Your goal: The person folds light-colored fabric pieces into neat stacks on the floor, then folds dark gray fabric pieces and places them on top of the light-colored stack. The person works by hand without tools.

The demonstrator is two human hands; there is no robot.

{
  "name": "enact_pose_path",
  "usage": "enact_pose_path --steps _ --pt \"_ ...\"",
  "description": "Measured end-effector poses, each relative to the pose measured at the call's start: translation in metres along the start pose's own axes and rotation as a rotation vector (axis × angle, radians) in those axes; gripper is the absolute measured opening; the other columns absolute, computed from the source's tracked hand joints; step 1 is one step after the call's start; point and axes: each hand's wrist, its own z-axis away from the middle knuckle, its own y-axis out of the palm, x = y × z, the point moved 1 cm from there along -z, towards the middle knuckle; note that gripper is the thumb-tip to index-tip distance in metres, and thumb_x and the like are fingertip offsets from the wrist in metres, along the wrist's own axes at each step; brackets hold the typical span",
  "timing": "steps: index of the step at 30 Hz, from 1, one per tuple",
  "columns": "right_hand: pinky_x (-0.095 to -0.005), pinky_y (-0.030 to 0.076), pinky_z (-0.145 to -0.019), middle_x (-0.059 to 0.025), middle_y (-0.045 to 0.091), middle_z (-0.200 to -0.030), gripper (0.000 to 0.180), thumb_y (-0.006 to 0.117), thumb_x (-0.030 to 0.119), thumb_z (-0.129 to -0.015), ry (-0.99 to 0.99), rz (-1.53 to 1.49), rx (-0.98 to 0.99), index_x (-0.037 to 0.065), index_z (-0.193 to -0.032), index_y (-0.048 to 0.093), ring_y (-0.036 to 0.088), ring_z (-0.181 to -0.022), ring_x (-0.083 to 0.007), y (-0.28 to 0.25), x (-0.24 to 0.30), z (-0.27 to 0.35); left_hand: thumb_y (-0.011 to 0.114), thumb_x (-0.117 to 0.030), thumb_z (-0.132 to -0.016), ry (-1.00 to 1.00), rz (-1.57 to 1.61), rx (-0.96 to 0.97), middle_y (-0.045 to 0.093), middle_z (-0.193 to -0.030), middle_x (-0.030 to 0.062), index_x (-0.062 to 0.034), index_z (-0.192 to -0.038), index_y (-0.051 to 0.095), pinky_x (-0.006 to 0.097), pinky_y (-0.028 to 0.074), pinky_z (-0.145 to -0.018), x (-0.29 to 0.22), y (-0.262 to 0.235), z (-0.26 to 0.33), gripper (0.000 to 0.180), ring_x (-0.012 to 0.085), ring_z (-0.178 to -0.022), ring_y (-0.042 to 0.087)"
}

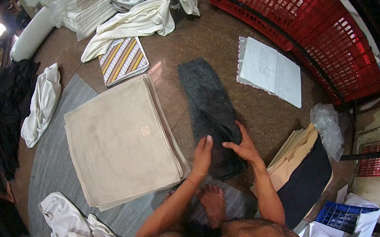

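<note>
A long folded dark grey cloth (205,86) lies in front of me, its near part creased between my hands. At its left edge is my left hand (202,158), thumb on top and the other fingers mostly hidden by the fabric and the hand. My right hand (244,146) grips the right edge, its thumb pointing inward over the cloth and its fingers along the side. Left of them rests a neat stack of beige folded cloths (117,140). Beside my right forearm is a pile of tan and dark folded cloths (301,171).
An open notebook (272,69) lies at the right, near red plastic crates (301,26). A striped-cover book (123,60) and white cloth (137,24) are at the back. White garments (74,230) and black cloth (11,110) lie left. A clear plastic bag (327,128) sits right.
</note>
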Motion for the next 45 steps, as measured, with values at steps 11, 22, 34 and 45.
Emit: enact_pose_path --steps 11,22,34,45 --pt "-0.0406 0.028 -0.111 -0.024 0.04 -0.143 0.082 0.052 0.058 -0.09 0.168 0.122 -0.012 -0.004 -0.141 0.037 0.038 -0.134 -0.0342 -0.002 -0.019 -0.024 0.071 -0.031 -0.085 -0.107 0.053 0.251 0.05 -0.132 0.0191 0.0095 -0.134 0.035 0.036 0.048 -0.092 -0.008 0.02 -0.016 0.073 0.0259 -0.11 0.058" --pt "-0.0367 0.032 -0.108 -0.016 0.047 -0.14 0.082 0.031 0.065 -0.095 0.362 -0.36 0.023 -0.002 -0.141 0.037 0.044 -0.128 -0.0278 -0.029 0.018 -0.019 0.069 -0.022 -0.084 -0.488 0.499 0.254 0.064 -0.112 0.0166 0.0046 -0.12 0.054 0.043 0.053 -0.088 -0.024 -0.006 -0.002 0.047 0.0314 -0.1 0.064" --pt "-0.0375 0.043 -0.099 -0.0173 0.058 -0.125 0.088 0.089 0.029 -0.062 0.131 -0.254 0.196 -0.005 -0.131 0.046 0.056 -0.114 -0.0288 0.004 0.03 0.002 0.066 -0.055 -0.084 -0.33 0.218 0.064 0.05 -0.133 0.0218 0.0116 -0.135 0.039 0.044 0.042 -0.1 -0.013 -0.001 -0.006 0.088 0.0332 -0.121 0.05" --pt "-0.04 0.047 -0.094 -0.0112 0.063 -0.117 0.065 0.082 0.014 -0.071 0.451 -0.578 0.235 0.0 -0.126 0.052 0.061 -0.105 -0.0258 -0.025 0.049 0.051 0.052 -0.067 -0.085 -0.168 0.823 0.525 0.044 -0.137 0.0253 0.0034 -0.14 0.035 0.049 0.038 -0.105 -0.065 0.001 -0.009 0.091 0.0394 -0.124 0.047"
